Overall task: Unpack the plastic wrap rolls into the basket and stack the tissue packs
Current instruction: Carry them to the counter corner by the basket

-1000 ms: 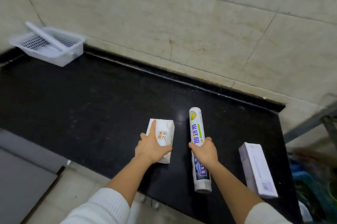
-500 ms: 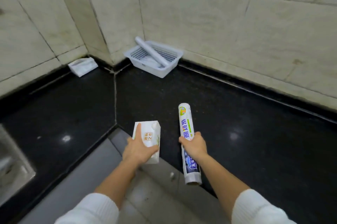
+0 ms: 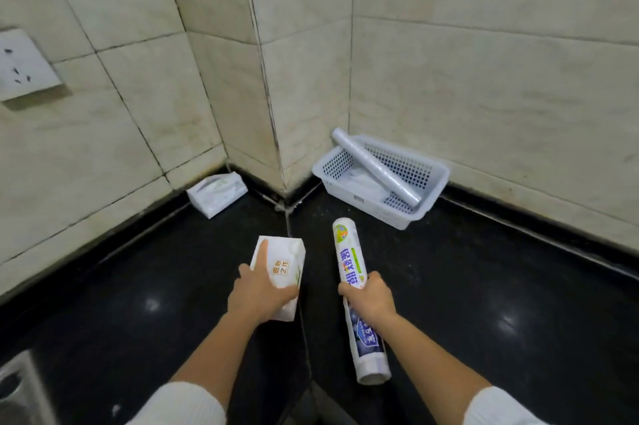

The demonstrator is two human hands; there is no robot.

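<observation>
Carried toward the table's back corner: left hand (image 3: 260, 294) clasping tissue pack (image 3: 280, 272) for stacking, right hand (image 3: 370, 296) wrapped around packaged plastic wrap roll (image 3: 350, 260) for the basket (image 3: 428, 206).

White ribbed sleeves pushed up on 2 bare forearms.

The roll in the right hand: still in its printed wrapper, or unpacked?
Still wrapped. The roll in the right hand shows printed green and blue packaging, unlike the bare clear roll resting in the basket.

A glossy black countertop (image 3: 484, 286) runs into a corner of pale marbled wall tiles (image 3: 484, 61), with a white wall socket (image 3: 24, 66) high on the left wall.
</observation>
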